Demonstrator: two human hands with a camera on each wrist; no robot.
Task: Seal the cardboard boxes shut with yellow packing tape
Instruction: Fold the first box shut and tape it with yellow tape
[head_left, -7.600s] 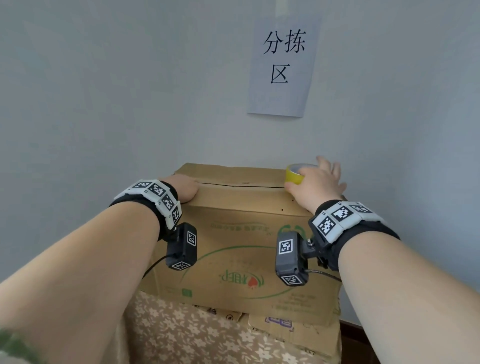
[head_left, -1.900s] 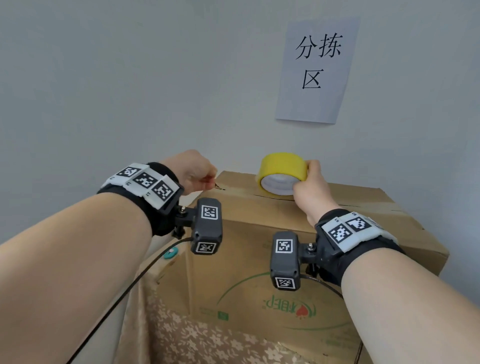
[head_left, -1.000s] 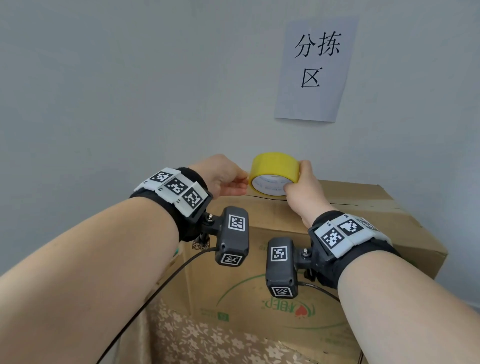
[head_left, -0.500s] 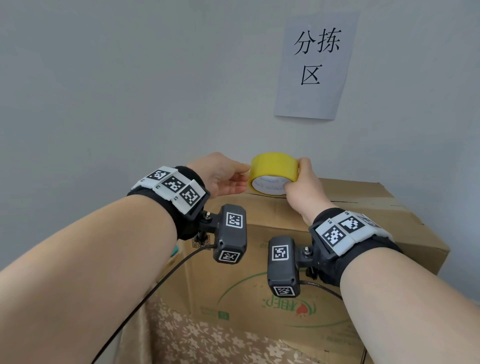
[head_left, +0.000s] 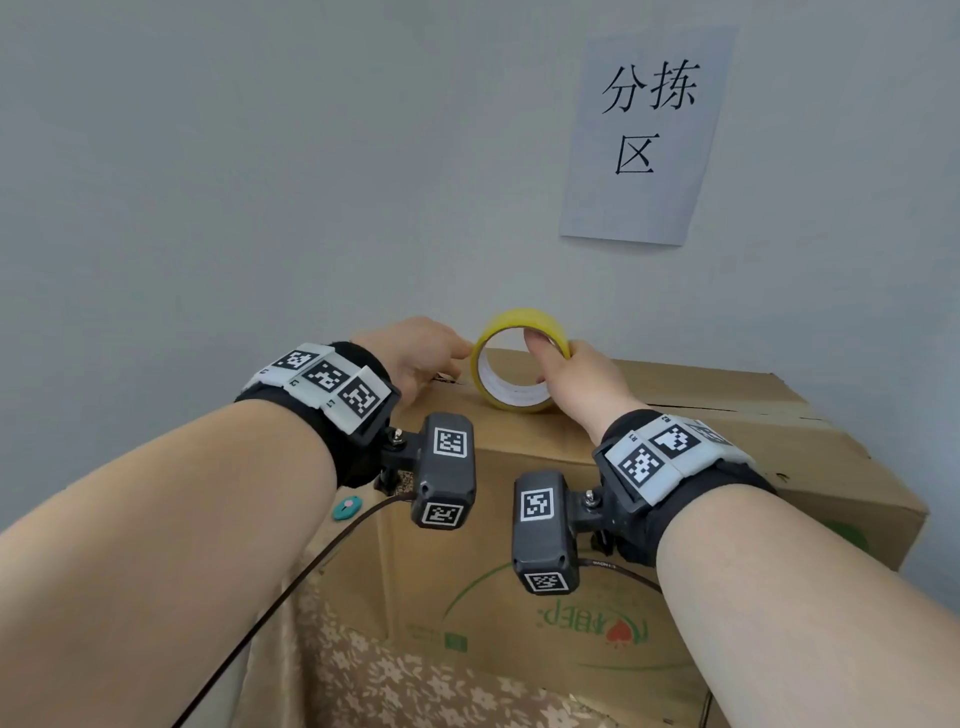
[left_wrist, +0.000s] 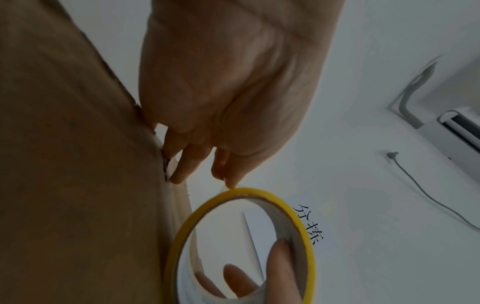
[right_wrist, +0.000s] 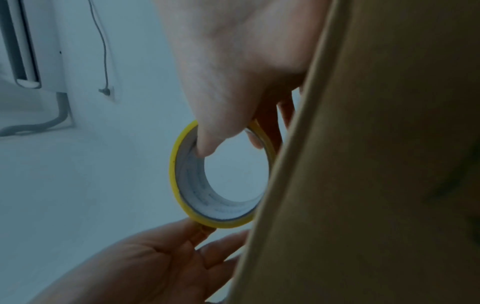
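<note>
The yellow tape roll (head_left: 522, 318) stands on edge on the top of the brown cardboard box (head_left: 566, 467), near its left end, with the hole facing me. My right hand (head_left: 545, 353) grips the roll, thumb inside the core and fingers over the outside; in the right wrist view my right hand (right_wrist: 228, 142) holds the tape roll (right_wrist: 174, 174) the same way. My left hand (head_left: 452, 358) is just left of the roll. In the left wrist view my left hand (left_wrist: 226, 181) pinches at the rim of the tape roll (left_wrist: 307, 236), other fingers against the box (left_wrist: 78, 164).
The box sits tight against a grey wall with a paper sign (head_left: 644, 135). A floral cloth (head_left: 415, 686) lies below the box front, and a small teal object (head_left: 347, 506) is to the left. An air conditioner (left_wrist: 457, 131) hangs high on the wall.
The right hand has turned the roll so its hole faces me, with the thumb now inside the core. The left hand stays at the roll's left rim.
</note>
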